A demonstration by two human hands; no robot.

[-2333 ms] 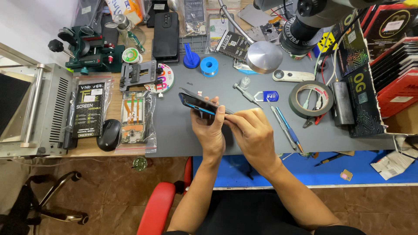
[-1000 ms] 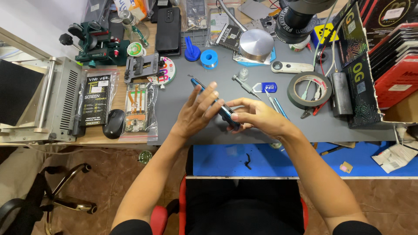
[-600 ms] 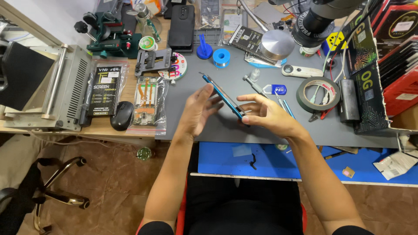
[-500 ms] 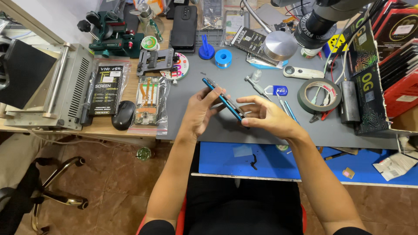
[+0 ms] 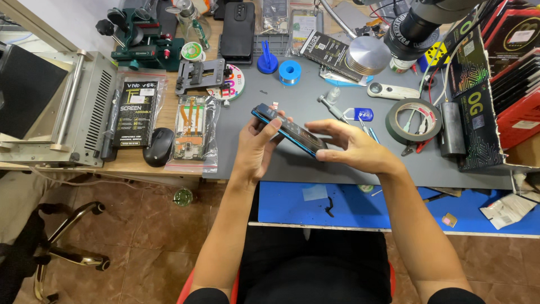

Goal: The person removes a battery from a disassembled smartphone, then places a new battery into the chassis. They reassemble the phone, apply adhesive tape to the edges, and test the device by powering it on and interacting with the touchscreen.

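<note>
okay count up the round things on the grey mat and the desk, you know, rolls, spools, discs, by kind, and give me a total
Black tape roll: 1
Blue spool: 1
Green-and-white spool: 1
Silver metal disc: 1
Total: 4
The phone, held over the mat by the left hand and right hand, is not counted.

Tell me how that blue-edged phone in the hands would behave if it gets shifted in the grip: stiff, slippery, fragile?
The phone looks like a thin rigid slab, so it probably stays stiff. Its glossy dark face suggests it could slip; the left hand and right hand grip it mostly at the edges. Held tilted above the grey mat, it is likely fragile if dropped.
</note>
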